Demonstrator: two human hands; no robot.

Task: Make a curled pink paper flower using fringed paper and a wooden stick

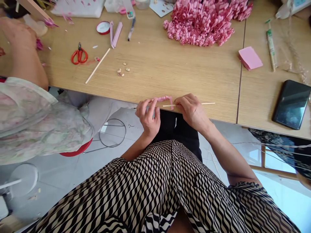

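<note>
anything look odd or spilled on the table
Yes, a few small pale scraps lie loose in the middle of the light wood tabletop, near a thin wooden stick and red-handled scissors. They look like stray litter.

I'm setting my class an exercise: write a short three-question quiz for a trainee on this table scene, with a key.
1. What do the left hand and right hand hold at the table edge? A) a spool of thread B) a pink paper strip curled around a thin wooden stick C) a paintbrush
2. True or false: the red-handled scissors touch the right hand.
3. What is the dark flat device lying to the right of the small pink paper stack?

Key: 1) B; 2) False; 3) A smartphone.
</note>
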